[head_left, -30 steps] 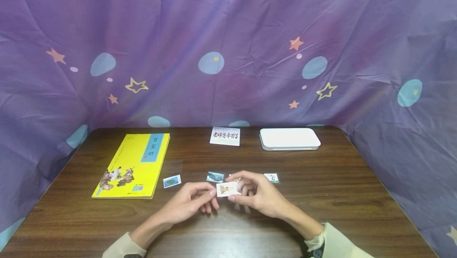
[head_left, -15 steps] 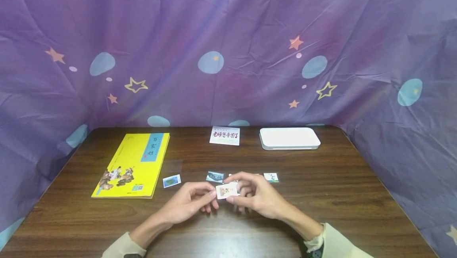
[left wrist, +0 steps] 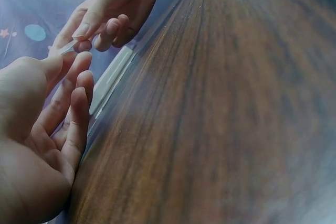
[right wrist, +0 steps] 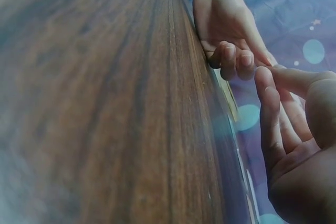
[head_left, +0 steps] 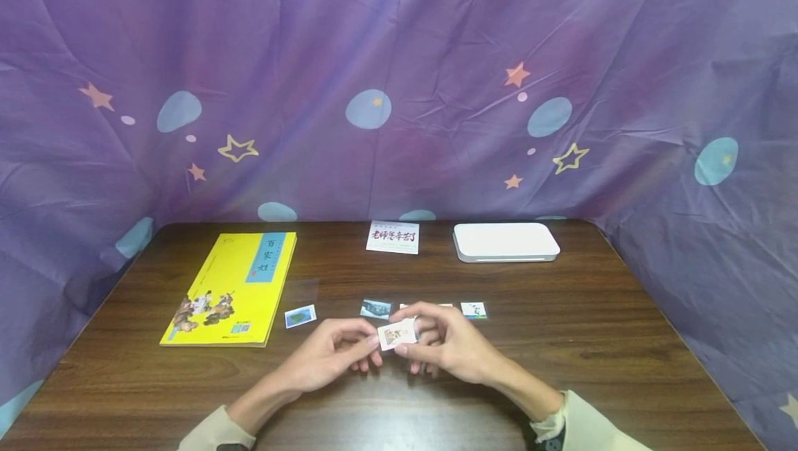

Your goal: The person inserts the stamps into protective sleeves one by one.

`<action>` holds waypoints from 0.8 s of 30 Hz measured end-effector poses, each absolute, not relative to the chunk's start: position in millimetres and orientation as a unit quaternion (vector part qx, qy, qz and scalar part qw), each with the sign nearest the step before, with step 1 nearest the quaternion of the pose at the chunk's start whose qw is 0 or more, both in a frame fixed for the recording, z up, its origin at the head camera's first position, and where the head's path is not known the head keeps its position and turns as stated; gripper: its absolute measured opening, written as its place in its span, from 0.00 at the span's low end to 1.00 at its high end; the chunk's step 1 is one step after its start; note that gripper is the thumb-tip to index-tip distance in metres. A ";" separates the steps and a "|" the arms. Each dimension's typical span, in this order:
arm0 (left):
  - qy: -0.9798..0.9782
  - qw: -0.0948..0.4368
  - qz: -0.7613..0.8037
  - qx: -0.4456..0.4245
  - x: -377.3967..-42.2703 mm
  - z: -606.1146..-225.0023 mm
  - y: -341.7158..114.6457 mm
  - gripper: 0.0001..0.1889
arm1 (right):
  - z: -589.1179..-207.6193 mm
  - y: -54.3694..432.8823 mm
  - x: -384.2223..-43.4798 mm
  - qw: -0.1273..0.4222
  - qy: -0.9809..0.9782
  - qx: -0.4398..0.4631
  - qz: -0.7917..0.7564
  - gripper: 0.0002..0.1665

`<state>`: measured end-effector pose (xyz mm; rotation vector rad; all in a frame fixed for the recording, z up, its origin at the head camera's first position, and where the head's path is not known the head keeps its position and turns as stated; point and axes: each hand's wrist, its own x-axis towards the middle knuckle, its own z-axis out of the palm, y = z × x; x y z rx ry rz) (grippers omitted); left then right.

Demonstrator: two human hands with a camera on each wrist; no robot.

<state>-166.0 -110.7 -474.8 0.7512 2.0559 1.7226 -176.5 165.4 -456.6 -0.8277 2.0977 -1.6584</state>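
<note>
A small white-bordered stamp (head_left: 395,334) with a brownish figure picture is held between both hands above the table. My left hand (head_left: 330,357) pinches its left edge between thumb and forefinger. At the other end, my right hand (head_left: 461,347) grips it with the thumb below and the forefinger along the top. The stamp's thin pale edge (left wrist: 67,47) shows between the fingertips in the left wrist view. Behind the hands lie a blue-grey stamp (head_left: 375,309) and a white stamp with green and blue (head_left: 474,310). The right forefinger partly hides another stamp (head_left: 444,305).
A blue-green stamp (head_left: 300,316) lies beside a yellow book (head_left: 231,285) on the left of the wooden table (head_left: 399,409). A card with red lettering (head_left: 393,237) and a white flat case (head_left: 506,242) are at the back, before a purple curtain (head_left: 436,35).
The stamp in the hands has tilted slightly, its picture turning more to view. The right fingers have shifted slightly downward; the left hand stays nearly still.
</note>
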 end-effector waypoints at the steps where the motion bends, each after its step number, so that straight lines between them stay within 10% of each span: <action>1: 0.726 0.177 0.609 0.266 -166.1 -474.9 -110.6 0.09 | -456.7 165.5 -176.5 0.170 0.738 -0.292 -0.583 0.28; 24: 0.724 0.177 0.607 0.276 -166.0 -475.8 -110.3 0.10 | -456.0 165.3 -176.9 0.173 0.740 -0.301 -0.576 0.29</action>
